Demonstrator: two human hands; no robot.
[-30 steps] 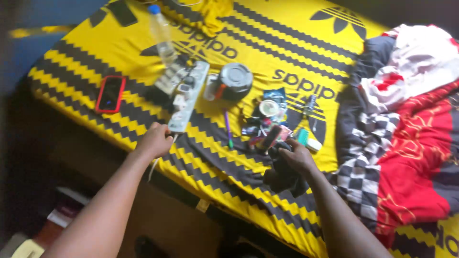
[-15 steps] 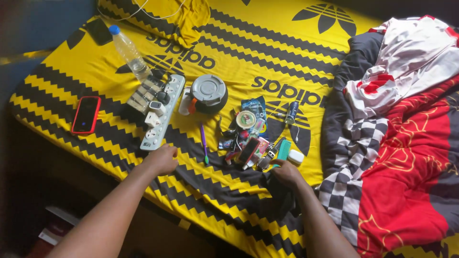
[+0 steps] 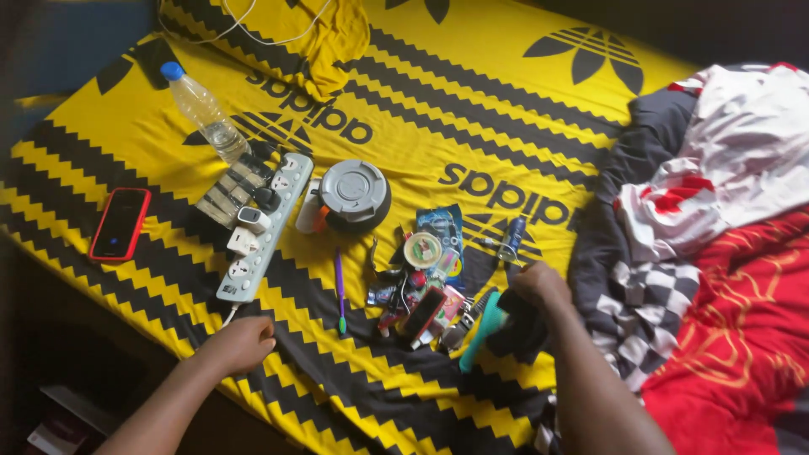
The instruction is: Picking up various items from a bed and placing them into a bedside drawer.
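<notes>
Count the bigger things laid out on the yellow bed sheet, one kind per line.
Water bottle: 1
Phone in a red case: 1
Power strip: 1
Round grey container: 1
Purple toothbrush: 1
Total: 5, not counting the pile of small items, which is too jumbled to count.

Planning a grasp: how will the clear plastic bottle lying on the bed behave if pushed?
The bottle lies on its side, so it would probably roll. It looks mostly empty, so likely light and easy to dent. The soft bedsheet may slow it.
</notes>
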